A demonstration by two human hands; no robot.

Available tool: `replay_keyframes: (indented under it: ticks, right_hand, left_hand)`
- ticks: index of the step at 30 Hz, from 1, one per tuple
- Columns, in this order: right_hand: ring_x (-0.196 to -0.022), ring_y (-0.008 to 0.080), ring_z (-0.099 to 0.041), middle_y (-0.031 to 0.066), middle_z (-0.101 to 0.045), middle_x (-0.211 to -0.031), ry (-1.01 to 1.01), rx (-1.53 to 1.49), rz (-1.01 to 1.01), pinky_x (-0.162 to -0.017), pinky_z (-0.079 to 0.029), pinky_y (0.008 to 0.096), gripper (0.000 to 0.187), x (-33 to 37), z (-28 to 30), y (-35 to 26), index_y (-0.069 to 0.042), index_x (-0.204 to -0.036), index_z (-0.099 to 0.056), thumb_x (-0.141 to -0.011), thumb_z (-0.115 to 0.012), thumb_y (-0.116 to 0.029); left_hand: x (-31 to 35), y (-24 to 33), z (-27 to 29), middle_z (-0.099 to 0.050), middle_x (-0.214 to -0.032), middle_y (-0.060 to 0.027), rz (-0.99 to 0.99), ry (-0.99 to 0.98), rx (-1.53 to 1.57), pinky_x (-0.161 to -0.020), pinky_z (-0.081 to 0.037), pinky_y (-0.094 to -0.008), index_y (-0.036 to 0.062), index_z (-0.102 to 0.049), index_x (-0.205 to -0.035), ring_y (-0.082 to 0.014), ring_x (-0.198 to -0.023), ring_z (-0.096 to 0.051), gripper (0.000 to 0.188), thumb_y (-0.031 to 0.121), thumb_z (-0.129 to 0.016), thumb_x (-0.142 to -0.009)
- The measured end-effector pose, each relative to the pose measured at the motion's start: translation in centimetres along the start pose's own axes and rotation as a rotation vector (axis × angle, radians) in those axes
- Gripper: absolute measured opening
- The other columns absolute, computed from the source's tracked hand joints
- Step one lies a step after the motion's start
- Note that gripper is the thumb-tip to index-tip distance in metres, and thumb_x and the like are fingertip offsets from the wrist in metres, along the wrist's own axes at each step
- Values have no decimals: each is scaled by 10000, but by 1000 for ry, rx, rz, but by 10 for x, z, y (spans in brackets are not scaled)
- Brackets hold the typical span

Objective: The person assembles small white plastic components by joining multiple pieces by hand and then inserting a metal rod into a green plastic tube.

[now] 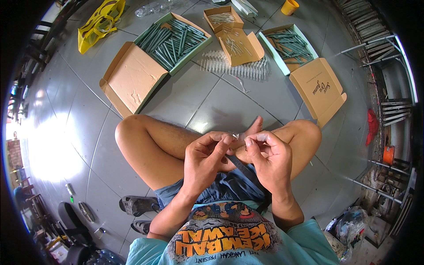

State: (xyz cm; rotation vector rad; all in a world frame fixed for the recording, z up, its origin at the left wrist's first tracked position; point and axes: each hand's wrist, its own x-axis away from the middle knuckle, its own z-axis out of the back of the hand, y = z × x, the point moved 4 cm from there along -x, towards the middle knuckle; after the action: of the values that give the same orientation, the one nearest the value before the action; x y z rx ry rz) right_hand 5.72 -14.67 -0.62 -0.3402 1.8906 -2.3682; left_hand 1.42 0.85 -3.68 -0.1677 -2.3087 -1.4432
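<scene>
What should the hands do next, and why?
Maybe bring the right hand a little closer to the left hand, because a small shiny thing shows at the left fingertips, and the right thumb is near but looks apart from it. I can't tell what it is.

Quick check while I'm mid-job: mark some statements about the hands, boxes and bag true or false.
1. The left hand pinches a small shiny piece. True.
2. The right hand reaches into a box. False: the right hand is held over the crossed legs.
3. The left box holds dark green sticks. True.
4. The yellow bag is nearer the left box than the right. True.
5. The right box is shut. False: the right box lies open.
</scene>
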Motion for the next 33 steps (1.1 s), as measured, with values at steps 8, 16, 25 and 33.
replay_keyframes:
  ticks: [8,16,25,33]
  right_hand:
    - [-772,52,-595,26,-645,-861,-5,-19,-18,-685,-497,204,101,1,-1,-2,62,-950,-630,-935,-647,-36]
    - [-786,78,-628,48,-664,-856,1,-36,-25,-687,-512,214,103,1,0,1,62,-947,-633,-926,-654,-37]
    - [-776,49,-597,25,-636,-856,13,-59,-40,-679,-497,194,92,0,1,5,64,-956,-621,-940,-637,-25]
    - [-798,65,-616,41,-643,-859,16,-69,-35,-703,-507,198,96,0,2,4,71,-962,-618,-941,-633,-21]
  left_hand:
    - [0,-1,2,-654,-809,-31,-4,8,8,-638,-477,-210,-39,-670,-1025,-83,-743,-600,232,183,-617,-987]
    - [-1,-2,3,-648,-816,-31,-38,18,-3,-661,-471,-214,-48,-669,-1033,-84,-754,-593,232,174,-616,-986]
    - [-1,-1,6,-665,-859,-40,7,2,51,-691,-466,-197,-57,-667,-1059,-78,-783,-592,226,151,-623,-984]
    - [-1,3,3,-656,-800,-7,-26,29,2,-606,-452,-205,-7,-695,-1009,-55,-695,-561,248,220,-595,-995]
